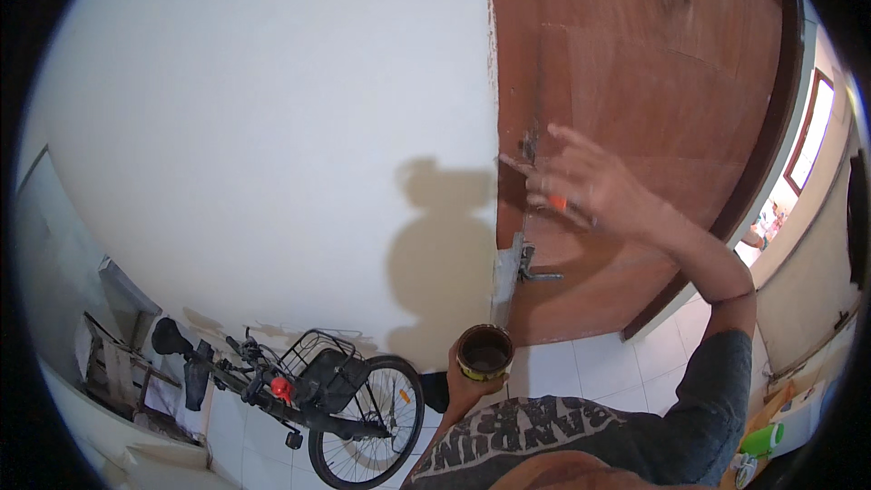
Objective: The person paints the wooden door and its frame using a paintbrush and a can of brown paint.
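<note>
My left hand [467,392] is wrapped round a small round paint can [472,372], held upright at chest height. Dark brown paint shows inside its open top, with smears on the rim. My right hand [594,186] is raised in front of the reddish-brown door [626,109], near the frame's left edge. Two fingers stretch out toward the frame. Lower in this hand is a slim brush-like tool with an orange part [558,202]; motion blurs its ends. Below the hand, a metal door handle [543,276] sticks out beside a pale, unpainted patch [505,277] on the frame.
A white wall [272,127] fills the left, bearing my shadow. Against its foot stands a black bicycle [318,408] with a wire basket [319,351]. A doorway lies far right. White tiles [594,367] cover the floor. A green cup [762,439] sits at the lower right.
</note>
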The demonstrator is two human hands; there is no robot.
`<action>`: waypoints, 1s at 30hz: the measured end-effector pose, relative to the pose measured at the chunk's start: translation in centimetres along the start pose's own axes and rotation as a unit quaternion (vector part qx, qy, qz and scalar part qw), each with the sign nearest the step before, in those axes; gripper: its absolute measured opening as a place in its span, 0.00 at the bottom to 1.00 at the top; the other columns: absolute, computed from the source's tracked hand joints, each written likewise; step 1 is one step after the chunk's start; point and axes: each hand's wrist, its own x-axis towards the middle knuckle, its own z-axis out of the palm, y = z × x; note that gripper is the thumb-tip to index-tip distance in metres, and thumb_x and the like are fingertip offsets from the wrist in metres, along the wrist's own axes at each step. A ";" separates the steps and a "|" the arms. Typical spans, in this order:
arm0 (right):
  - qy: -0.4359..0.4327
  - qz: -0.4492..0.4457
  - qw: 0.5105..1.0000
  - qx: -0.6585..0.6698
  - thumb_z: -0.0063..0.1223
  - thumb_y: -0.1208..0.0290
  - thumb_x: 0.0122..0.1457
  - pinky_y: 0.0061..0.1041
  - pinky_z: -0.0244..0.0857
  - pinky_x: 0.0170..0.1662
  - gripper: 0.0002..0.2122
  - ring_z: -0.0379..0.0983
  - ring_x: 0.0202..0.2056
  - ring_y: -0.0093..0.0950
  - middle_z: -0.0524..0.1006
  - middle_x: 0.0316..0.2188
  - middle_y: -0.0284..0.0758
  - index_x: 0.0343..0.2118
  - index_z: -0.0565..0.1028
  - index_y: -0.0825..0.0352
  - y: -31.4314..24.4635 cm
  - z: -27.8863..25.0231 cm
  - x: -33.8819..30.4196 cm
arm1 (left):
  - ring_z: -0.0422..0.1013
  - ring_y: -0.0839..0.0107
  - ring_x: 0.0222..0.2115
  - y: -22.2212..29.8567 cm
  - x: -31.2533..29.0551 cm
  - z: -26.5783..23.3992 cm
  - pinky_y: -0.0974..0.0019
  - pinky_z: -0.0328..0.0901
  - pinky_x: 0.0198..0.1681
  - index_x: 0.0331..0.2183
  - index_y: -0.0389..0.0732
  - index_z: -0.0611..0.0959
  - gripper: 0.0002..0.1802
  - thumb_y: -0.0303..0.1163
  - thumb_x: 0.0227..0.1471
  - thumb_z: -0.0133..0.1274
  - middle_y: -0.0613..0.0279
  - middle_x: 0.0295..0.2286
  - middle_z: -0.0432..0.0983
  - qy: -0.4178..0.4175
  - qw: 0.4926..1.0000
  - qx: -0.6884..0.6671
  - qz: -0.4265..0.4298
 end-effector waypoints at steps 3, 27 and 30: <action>0.070 0.054 0.996 0.024 0.54 0.72 0.57 0.38 0.64 0.54 0.08 0.74 0.40 0.35 0.79 0.37 0.38 0.38 0.77 0.67 2.5 -4.0 3.0 | 0.67 0.62 0.51 -0.6 -0.6 0.0 0.60 0.61 0.56 0.55 0.34 0.61 0.57 0.33 0.24 0.76 0.52 0.50 0.68 -0.001 0.999 0.044 0.010; 0.099 0.126 0.987 0.004 0.59 0.70 0.55 0.37 0.67 0.47 0.09 0.74 0.35 0.36 0.78 0.32 0.39 0.38 0.78 0.64 6.1 -5.5 2.2 | 0.67 0.62 0.51 -1.0 1.9 1.5 0.58 0.62 0.56 0.56 0.36 0.60 0.58 0.32 0.24 0.76 0.53 0.50 0.67 -0.015 0.998 0.009 0.060; 0.147 0.233 0.959 -0.065 0.61 0.73 0.54 0.34 0.71 0.45 0.09 0.76 0.37 0.36 0.79 0.34 0.36 0.38 0.79 0.64 9.9 -7.4 4.6 | 0.66 0.62 0.52 -0.4 2.3 1.1 0.58 0.62 0.56 0.56 0.36 0.60 0.58 0.32 0.24 0.76 0.53 0.50 0.68 -0.020 0.998 -0.004 0.051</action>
